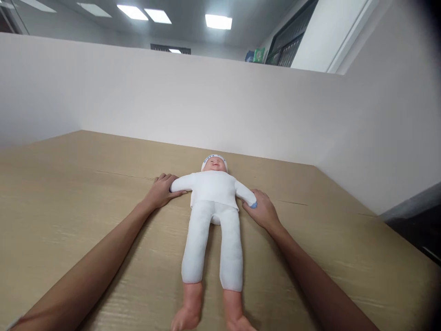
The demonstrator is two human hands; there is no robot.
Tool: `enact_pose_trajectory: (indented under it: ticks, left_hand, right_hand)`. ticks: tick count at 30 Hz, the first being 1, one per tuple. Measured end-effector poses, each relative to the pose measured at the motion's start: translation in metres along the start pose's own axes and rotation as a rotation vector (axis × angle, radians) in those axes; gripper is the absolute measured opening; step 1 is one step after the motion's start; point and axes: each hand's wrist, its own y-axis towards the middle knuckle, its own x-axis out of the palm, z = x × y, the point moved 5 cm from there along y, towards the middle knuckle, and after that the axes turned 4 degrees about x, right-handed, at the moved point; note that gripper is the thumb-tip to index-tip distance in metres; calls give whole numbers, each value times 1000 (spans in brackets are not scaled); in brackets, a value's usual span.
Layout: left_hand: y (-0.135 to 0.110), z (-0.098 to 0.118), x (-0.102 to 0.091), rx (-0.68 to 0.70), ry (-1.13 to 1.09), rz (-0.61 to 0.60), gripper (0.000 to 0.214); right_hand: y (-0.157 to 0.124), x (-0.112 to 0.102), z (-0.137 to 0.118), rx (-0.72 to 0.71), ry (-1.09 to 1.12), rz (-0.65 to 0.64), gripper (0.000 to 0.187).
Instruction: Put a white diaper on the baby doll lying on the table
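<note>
A baby doll [215, 188] lies on its back on the wooden tabletop [103, 257], head away from me and bare feet towards me. It wears a white long-sleeved top, white trousers [196, 243] and a white cap [209, 159] with dark blue print. Both its arms are spread to the sides. My left hand [161, 191] is closed around the sleeve end on the left, thumb on the near side. On the other side, my right hand [263, 209] grips the other sleeve end, where a blue cuff [254, 205] shows. The doll's hands are hidden.
A pale wall [172, 101] rises behind the table's far edge and continues on the right. Above it, ceiling lights [218, 21] and a green package [258, 55] are visible. A dark area lies beyond the table's right edge.
</note>
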Motion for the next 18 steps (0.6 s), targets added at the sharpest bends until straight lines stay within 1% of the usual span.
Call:
enact_pose_trajectory:
  ticks: [5,9,13,16,18]
  left_hand:
    - [27,-17,9,-12,47,48,61]
    - [42,-30,14,-46,7,50,63]
    - [47,-42,14,-104,-35,89,70]
    - [46,-46,14,-108,-31,100,68]
    - [46,-49,16,-106,-21,92,66]
  right_hand:
    - [30,12,14,-54,-27,16,26]
    - [49,19,23,-65,-41,24,32]
    - [57,19,30,-55,-10,27,40]
    - [57,19,33,-59,30,8,45]
    - [56,19,35,-54,17,14,48]
